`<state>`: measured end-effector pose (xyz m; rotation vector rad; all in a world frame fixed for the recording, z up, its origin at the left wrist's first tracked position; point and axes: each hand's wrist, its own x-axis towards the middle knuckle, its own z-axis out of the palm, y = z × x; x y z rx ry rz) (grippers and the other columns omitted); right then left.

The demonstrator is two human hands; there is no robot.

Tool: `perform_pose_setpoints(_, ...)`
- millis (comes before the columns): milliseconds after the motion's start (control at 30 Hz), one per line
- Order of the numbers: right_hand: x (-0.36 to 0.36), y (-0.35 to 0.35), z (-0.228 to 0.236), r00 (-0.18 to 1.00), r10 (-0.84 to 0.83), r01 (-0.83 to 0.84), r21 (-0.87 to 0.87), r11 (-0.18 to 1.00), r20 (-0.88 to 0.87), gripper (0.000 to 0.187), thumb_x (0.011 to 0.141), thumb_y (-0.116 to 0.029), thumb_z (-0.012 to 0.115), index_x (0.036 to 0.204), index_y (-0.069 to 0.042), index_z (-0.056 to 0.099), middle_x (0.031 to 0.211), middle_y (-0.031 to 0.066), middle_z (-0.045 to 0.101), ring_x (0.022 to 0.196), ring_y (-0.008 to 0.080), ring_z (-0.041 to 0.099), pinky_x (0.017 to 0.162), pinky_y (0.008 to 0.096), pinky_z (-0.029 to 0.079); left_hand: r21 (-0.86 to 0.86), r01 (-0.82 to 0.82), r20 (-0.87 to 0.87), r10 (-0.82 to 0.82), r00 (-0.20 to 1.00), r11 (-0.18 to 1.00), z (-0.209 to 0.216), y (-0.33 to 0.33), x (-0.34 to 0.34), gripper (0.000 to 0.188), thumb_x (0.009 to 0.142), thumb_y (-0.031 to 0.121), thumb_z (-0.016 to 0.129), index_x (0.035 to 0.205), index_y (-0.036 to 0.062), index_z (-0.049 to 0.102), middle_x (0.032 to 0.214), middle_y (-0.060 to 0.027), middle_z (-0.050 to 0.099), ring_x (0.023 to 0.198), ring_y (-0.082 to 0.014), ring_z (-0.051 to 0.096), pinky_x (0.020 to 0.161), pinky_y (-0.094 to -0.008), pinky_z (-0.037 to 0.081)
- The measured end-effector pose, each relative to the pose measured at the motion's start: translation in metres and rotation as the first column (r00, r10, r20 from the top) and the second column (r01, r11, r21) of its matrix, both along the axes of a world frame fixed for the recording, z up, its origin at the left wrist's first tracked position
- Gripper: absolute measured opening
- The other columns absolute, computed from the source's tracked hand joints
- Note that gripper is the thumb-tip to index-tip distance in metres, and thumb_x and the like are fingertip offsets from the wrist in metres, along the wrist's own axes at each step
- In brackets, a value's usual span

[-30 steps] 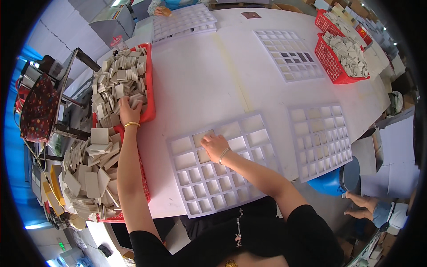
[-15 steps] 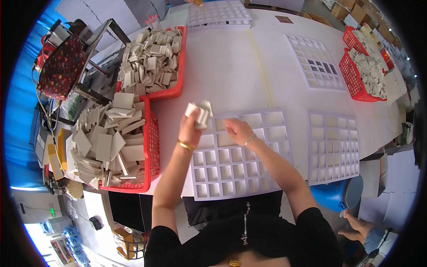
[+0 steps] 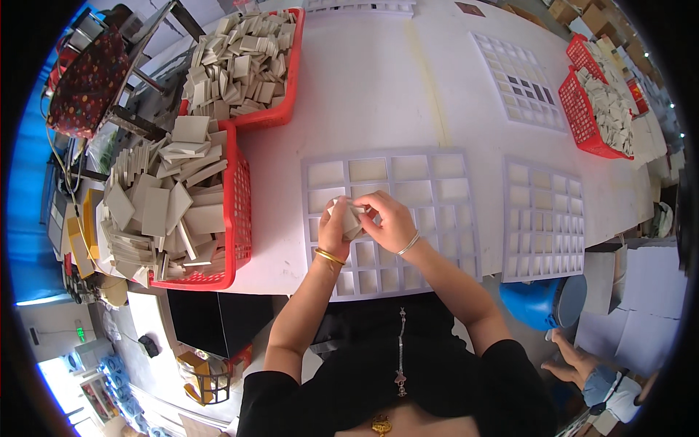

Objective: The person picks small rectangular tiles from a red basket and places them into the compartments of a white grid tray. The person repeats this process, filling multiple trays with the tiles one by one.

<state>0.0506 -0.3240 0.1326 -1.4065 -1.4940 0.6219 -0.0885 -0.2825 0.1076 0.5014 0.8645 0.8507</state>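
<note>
A small stack of whitish square tiles (image 3: 349, 221) is in my left hand (image 3: 333, 233), whose fingers wrap around its left side. My right hand (image 3: 392, 224) meets the stack from the right, with thumb and fingers pinched at its edge. How many tiles it has gripped is hidden. Both hands are over the near white compartment tray (image 3: 472, 218), a grid with larger cells at the far side and smaller ones near me. Pale flat pieces appear to lie in many of its cells; some cells are covered by my hands.
At left, a red basket (image 3: 244, 211) is heaped with pale tiles; another red basket (image 3: 293, 69) stands beyond it. A second compartment tray (image 3: 506, 218) lies right, and a farther tray (image 3: 489, 79) has some dark cells. Red baskets (image 3: 579, 120) of pale pieces stand far right.
My left hand has carried the tile stack right, in over the tray. My right hand has left the tray's far cells and come to the stack. The whole view has shifted slightly.
</note>
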Motion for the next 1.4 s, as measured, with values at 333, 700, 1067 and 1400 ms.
perform_pose_setpoints(333, 0.023, -0.004, 0.004, 0.987, -0.035, 0.021, -0.089, 0.996, -0.159, 0.025, 0.079, 0.001, 0.060, 0.102, -0.007, 0.065, 0.085, 0.0043, 0.062, 0.069, 0.0120, 0.058, 0.064, 0.0259, 0.048, 0.065, 0.394, -0.248, -0.367, 0.896, 0.917, 0.017, 0.006, -0.024, 0.029, 0.087, 0.017, 0.062, 0.112, 0.0010, 0.060, 0.087, -0.0075, 0.064, 0.063, -0.0164, 0.063, 0.052, -0.0279, 0.051)
perform_pose_setpoints(700, 0.062, -0.018, -0.023, 0.986, -0.120, 0.087, -0.264, 0.960, -0.111, 0.013, 0.081, -0.003, 0.063, 0.094, -0.004, 0.065, 0.083, 0.0051, 0.066, 0.071, 0.0134, 0.061, 0.065, 0.0270, 0.049, 0.388, 0.648, -0.849, -0.018, 0.528, 0.656, -0.011, 0.014, -0.048, 0.018, 0.083, 0.017, 0.064, 0.097, 0.0056, 0.066, 0.087, -0.0074, 0.066, 0.074, -0.0215, 0.063, 0.066, -0.0315, 0.050)
perform_pose_setpoints(1067, 0.060, -0.011, -0.047, 0.995, 0.098, -0.101, -0.342, 0.934, -0.026, 0.007, 0.080, -0.005, 0.062, 0.086, -0.006, 0.066, 0.081, 0.0067, 0.066, 0.076, 0.0217, 0.062, 0.071, 0.0328, 0.050, -0.034, 0.987, -0.998, 0.039, -0.041, 0.155, 0.017, 0.055, 0.014, 0.016, 0.085, 0.024, 0.060, 0.095, 0.0139, 0.067, 0.090, -0.0027, 0.067, 0.088, -0.0229, 0.063, 0.074, -0.0360, 0.050)
perform_pose_setpoints(1400, 0.056, -0.009, -0.058, 0.923, 0.143, -0.093, -0.152, 0.984, 0.358, 0.011, 0.073, -0.006, 0.065, 0.081, -0.014, 0.066, 0.086, 0.0001, 0.061, 0.088, 0.0227, 0.056, 0.076, 0.0377, 0.045, 0.015, 0.990, -0.984, 0.175, -0.009, 0.138, 0.004, 0.034, 0.007, 0.013, 0.085, 0.021, 0.061, 0.096, 0.0159, 0.062, 0.096, -0.0008, 0.060, 0.084, -0.0213, 0.064, 0.069, -0.0350, 0.052)
